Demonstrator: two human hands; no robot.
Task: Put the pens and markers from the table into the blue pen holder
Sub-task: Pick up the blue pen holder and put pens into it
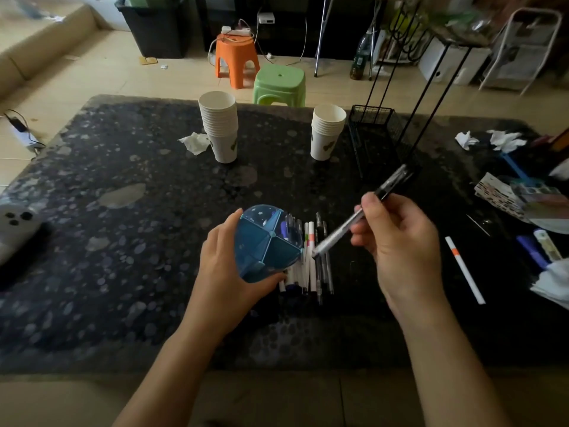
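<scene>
My left hand (223,266) grips the blue pen holder (266,243) from its left side; the holder is tilted toward me and its divided compartments show. My right hand (400,245) holds a pen (341,232) with a pale barrel and a dark cap, slanted with its lower tip just right of the holder's rim. Several pens and markers (311,260) lie side by side on the table under and right of the holder. A white marker with an orange band (465,269) lies apart to the right.
The dark speckled table (123,241) carries two stacks of paper cups (220,124) (326,131), a black wire basket (375,140), crumpled tissues (505,140), and clutter at the right edge (535,208). A white device (15,229) lies at the left. Stools stand beyond.
</scene>
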